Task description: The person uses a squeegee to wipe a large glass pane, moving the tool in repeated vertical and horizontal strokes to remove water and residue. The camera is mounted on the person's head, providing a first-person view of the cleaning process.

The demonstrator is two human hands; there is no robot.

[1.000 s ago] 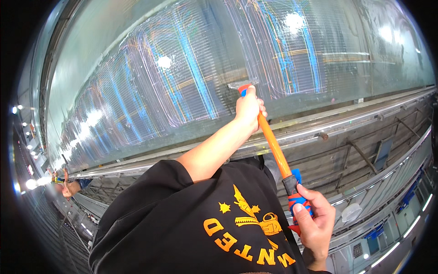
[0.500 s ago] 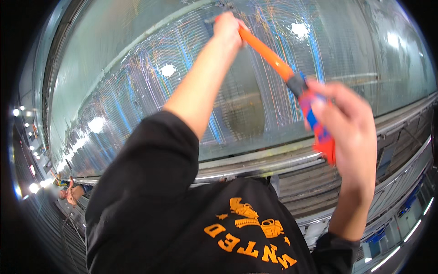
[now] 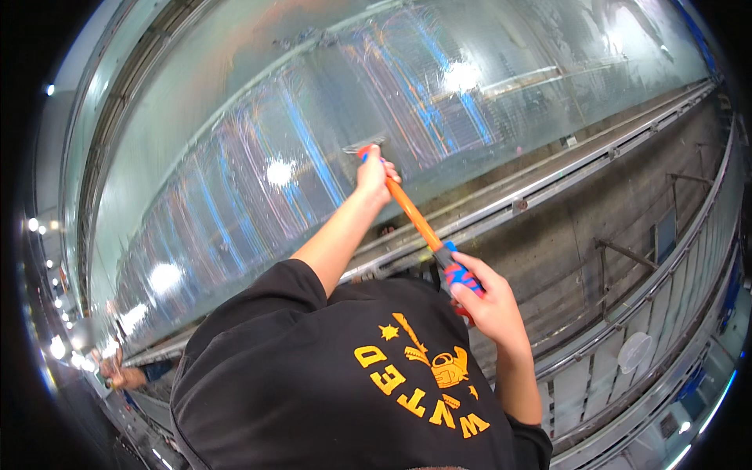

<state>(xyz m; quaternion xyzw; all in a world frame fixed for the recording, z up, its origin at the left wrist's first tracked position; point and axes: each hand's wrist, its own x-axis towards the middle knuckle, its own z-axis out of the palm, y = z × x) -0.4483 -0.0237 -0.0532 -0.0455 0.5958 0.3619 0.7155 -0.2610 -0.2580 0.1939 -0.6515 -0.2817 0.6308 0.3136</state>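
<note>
A long-handled scraper with an orange shaft runs slantwise between my hands. My left hand is closed around its upper end, just behind the wide flat head. That head rests against a wet, glossy, glass-like sheet. Lower down, my right hand grips the blue-and-red handle, its thumb lying along the top. Blue and multicoloured streaks cover much of the sheet. Around and beyond the scraper head, a band of the surface shows fewer streaks.
A metal rail borders the sheet on my side. Past it, at right, stand a grey wall panel and curved metal railings. Another person is at the far left edge. Lamps reflect brightly off the sheet.
Both hands and the scraper have come down toward my body, the head sliding nearer the sheet's close edge. My view has shifted too. Both hands keep their hold.
</note>
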